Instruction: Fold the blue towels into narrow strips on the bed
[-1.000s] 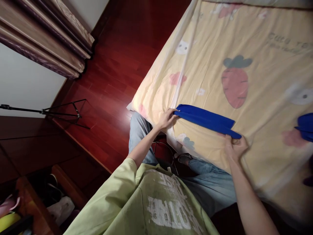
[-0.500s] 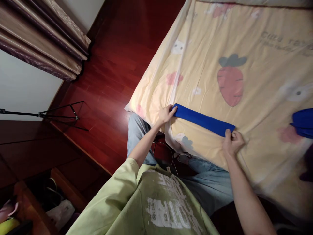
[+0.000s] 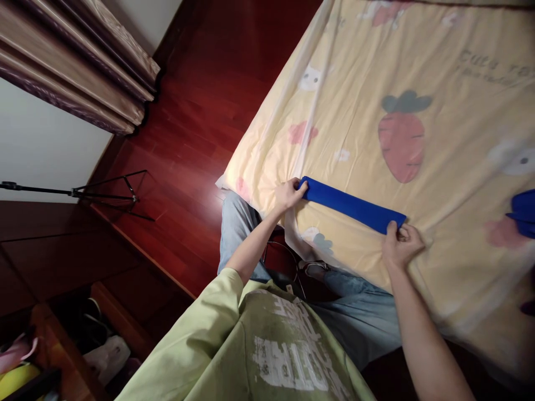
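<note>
A strip of blue folded cloth (image 3: 353, 206) stretches slantwise over the near edge of the bed, straight and flat between my hands. My left hand (image 3: 289, 194) pinches its left end, thumb on top. At the other end my right hand (image 3: 402, 242) grips the lower corner between thumb and curled fingers. Beneath lies a yellow bedsheet (image 3: 355, 139) printed with a carrot and pale animal faces. A second piece of blue cloth (image 3: 524, 214) rests on the bed at the right edge of the view, partly cut off.
A black tripod stand (image 3: 129, 192) is on the red wooden floor (image 3: 188, 145) to the left. Striped curtains (image 3: 83, 61) hang at the upper left. An open drawer (image 3: 62, 356) with several items in it sits at the lower left.
The view has shifted slightly, so everything appears a little further right. Both hands keep their hold on the blue cloth, which lies in much the same place on the bed.
</note>
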Tool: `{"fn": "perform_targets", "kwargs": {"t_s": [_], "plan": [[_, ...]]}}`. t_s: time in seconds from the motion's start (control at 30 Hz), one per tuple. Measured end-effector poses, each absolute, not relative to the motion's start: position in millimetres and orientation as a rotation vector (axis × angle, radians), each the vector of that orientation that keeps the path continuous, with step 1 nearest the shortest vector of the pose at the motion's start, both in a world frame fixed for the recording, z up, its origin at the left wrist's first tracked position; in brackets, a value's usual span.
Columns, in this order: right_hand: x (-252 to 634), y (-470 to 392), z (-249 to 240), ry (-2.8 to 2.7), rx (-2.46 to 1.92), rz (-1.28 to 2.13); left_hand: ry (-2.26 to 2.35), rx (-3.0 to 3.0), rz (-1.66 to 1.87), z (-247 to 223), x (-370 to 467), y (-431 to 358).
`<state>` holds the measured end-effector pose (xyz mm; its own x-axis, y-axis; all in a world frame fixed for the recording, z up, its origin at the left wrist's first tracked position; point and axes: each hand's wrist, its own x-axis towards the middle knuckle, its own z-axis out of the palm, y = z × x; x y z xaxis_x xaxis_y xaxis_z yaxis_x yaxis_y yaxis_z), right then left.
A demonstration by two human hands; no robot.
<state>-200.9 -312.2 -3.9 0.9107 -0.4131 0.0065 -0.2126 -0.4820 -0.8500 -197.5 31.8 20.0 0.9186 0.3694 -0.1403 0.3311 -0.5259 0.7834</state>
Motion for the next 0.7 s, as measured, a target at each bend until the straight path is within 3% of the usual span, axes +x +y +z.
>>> {"fn": "perform_targets", "kwargs": {"t_s": [0.7], "plan": [[-197.9, -299.8, 10.0, 0.558, -2.129, -0.283, 0.621, 2.157, -0.066, 37.4, -194.5, 29.8]]}}
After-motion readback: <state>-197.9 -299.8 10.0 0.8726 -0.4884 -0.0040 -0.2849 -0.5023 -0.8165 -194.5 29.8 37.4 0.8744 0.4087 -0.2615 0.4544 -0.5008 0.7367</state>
